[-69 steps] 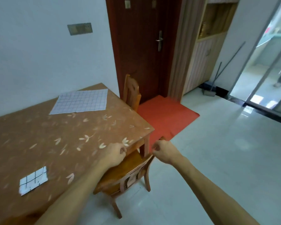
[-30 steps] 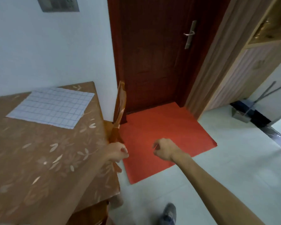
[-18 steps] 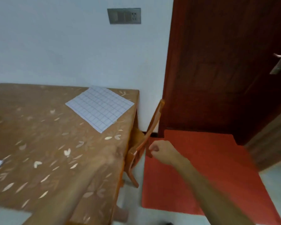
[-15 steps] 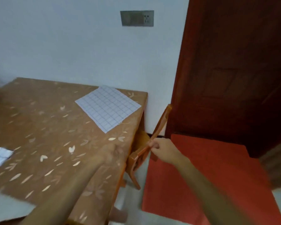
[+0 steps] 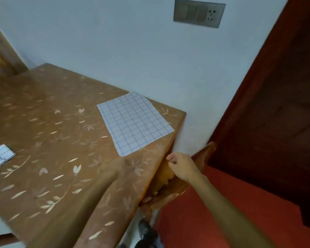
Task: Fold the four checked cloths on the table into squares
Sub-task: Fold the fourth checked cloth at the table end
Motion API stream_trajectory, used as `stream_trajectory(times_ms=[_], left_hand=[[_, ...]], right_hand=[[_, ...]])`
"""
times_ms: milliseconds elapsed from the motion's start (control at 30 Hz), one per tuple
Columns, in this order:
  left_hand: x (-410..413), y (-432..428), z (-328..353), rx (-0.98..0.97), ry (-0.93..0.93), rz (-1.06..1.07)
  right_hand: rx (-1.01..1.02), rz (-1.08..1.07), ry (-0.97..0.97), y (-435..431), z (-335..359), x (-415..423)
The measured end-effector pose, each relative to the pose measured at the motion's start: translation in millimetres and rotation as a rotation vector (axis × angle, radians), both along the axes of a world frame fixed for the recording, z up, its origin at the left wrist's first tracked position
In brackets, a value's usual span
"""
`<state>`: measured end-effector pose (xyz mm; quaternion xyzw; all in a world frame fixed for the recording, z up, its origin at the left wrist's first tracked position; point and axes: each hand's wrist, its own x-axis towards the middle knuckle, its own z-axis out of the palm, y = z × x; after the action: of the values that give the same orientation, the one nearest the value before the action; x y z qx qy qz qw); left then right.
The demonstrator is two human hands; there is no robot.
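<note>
One white checked cloth [image 5: 134, 122] lies spread flat near the far right corner of the brown flowered table [image 5: 52, 140]. A second checked cloth [image 5: 0, 155], folded small, sits at the left edge of the view. My left hand [image 5: 121, 164] is blurred. It hovers over the table just short of the flat cloth's near corner, fingers curled and holding nothing. Beyond the table's right edge, my right hand [image 5: 181, 166] hangs over a chair with its fingers curled, and it holds nothing. No other cloths are in view.
A wooden chair [image 5: 205, 153] is tucked against the table's right side, its seat under my right hand. A red mat [image 5: 222, 203] and a dark red door [image 5: 276, 104] lie to the right. The white wall with a socket plate [image 5: 199, 13] backs the table. My shoe [image 5: 147, 231] shows below.
The view has swung left and closer to the table, and the flat cloth is now larger and nearer. My left hand has moved forward towards the cloth; my right hand has come off the chair back.
</note>
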<state>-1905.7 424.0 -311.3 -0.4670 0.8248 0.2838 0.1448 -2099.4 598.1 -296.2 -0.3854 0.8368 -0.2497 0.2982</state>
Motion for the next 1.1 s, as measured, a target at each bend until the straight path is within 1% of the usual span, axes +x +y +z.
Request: stream_trajectory(times_ms=[167,233,333,467,533,633,800,933,1033,1100], left_hand=[[-36.7,-45.5,-30.6,0.122,0.084,0.180],[-48.8,-60.4,-44.3,0.097,0.106,0.228],[-60.3,-74.7,-63.1,0.041,0.147,0.360],[-67.8,-91.0,-85.7,0.017,0.137,0.533],[-71.7,-100.9,-98.6,0.006,0.062,0.538],[-77.0,-107.4,-112.7,-0.003,-0.022,0.493],[-83.8,-103.0,-120.1,-0.061,-0.066,0.471],[-85.2,-110.0,-121.2,-0.087,-0.013,0.489],[-86.1,-115.6,-119.4,-0.102,0.079,0.500],[-86.0,-116.9,-119.6,-0.114,0.125,0.486]], right_hand=[[0.100,0.017,0.065,-56.8,-12.1,-39.6],[0.129,0.020,0.094,-78.3,-20.2,-54.7],[0.181,0.015,0.128,-105.3,-31.9,-78.2],[0.215,-0.025,0.157,-138.5,-46.8,-112.4],[0.213,-0.033,0.152,-154.6,-59.3,-130.7],[0.178,-0.060,0.122,-174.9,-79.8,-152.6],[0.219,-0.068,0.069,-198.4,-110.6,-171.6],[0.249,-0.098,0.087,-212.7,-124.1,-176.3],[0.185,-0.136,0.014,-217.3,-127.7,-179.0],[0.188,-0.146,0.001,-216.5,-129.8,-178.7]])
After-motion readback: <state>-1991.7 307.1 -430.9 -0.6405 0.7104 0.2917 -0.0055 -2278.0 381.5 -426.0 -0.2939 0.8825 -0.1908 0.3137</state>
